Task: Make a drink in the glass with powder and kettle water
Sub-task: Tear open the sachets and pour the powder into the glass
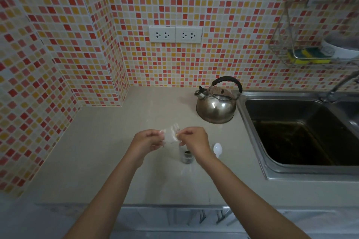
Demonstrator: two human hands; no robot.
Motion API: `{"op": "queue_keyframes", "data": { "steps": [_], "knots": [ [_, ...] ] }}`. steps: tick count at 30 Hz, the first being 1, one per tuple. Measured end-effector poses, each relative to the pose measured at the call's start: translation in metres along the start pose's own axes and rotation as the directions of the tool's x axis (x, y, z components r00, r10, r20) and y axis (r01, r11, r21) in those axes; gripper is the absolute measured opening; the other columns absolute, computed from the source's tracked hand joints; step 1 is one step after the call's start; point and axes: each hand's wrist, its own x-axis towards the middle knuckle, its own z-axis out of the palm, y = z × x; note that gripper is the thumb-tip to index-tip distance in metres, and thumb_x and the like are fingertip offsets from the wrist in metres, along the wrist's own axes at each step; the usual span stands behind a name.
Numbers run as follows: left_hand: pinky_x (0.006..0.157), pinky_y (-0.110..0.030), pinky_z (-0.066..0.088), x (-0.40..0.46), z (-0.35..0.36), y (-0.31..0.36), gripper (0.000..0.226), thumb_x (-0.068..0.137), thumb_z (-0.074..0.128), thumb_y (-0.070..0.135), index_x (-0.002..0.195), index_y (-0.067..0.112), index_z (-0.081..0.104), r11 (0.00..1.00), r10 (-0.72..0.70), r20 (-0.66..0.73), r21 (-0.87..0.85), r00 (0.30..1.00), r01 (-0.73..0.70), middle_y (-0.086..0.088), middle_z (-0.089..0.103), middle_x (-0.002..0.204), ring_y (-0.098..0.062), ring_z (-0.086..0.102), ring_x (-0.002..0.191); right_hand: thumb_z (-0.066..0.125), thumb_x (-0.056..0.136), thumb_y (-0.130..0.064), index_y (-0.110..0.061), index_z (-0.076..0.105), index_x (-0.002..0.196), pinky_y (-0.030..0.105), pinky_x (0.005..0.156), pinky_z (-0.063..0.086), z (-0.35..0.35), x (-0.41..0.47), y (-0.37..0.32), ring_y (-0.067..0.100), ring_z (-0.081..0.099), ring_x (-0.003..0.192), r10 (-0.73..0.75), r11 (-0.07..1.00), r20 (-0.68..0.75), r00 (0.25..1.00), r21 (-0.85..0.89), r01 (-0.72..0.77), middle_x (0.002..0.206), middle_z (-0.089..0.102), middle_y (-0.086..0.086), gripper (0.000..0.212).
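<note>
A small clear glass (187,156) stands on the beige counter (108,161), with dark powder at its bottom, partly hidden behind my right wrist. Just above it, my left hand (146,141) and my right hand (193,138) both pinch a small clear plastic bag (171,135), one at each side. The bag looks see-through and crumpled. A white plastic spoon (217,149) lies on the counter to the right of the glass. The steel kettle (216,105) with a black handle stands further back, near the sink.
A steel sink (252,134) fills the right side, with a tap (342,85) at its far edge. A wire rack (303,52) with sponges hangs on the tiled wall above it. Two wall sockets (175,34) sit above the counter. Cabinet handles (211,217) show below the front edge.
</note>
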Motion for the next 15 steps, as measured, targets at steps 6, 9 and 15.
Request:
{"op": "queue_keyframes", "data": {
  "steps": [6,9,15],
  "knots": [
    [0.069,-0.026,0.049,0.007,-0.036,-0.023,0.020,0.076,0.065,-0.011,0.086,0.006,0.069,0.992,-0.062,-0.160,0.100,0.985,0.079,-0.010,0.065,0.074,-0.018,0.059,0.067,0.056,0.080,0.003,0.011,0.068,0.075,0.026,0.045,0.041,0.067,-0.009,0.035,0.022,0.056,0.053,0.100,0.994,-0.005,0.995,-0.041,-0.100,0.068,0.064,0.030,0.015],
    [0.062,-0.026,0.051,0.015,-0.035,-0.043,0.021,0.069,0.068,-0.014,0.079,0.004,0.069,0.979,-0.052,-0.269,0.178,0.962,0.102,-0.012,0.064,0.069,-0.022,0.058,0.066,0.053,0.078,0.006,0.007,0.069,0.084,0.040,0.067,0.053,0.085,-0.003,0.052,0.031,0.065,0.072,0.105,0.990,-0.060,0.993,-0.084,-0.110,0.084,0.070,0.029,0.018],
    [0.078,-0.036,0.058,0.026,-0.026,-0.073,0.018,0.072,0.060,-0.007,0.079,0.000,0.075,0.855,0.131,-0.320,0.515,0.938,0.056,-0.018,0.074,0.084,-0.028,0.069,0.080,0.048,0.086,0.001,-0.003,0.064,0.101,0.033,0.069,0.050,0.093,-0.001,0.078,0.028,0.067,0.085,0.056,0.949,-0.070,0.996,-0.307,-0.075,0.092,0.070,0.016,0.022]
  ]
}}
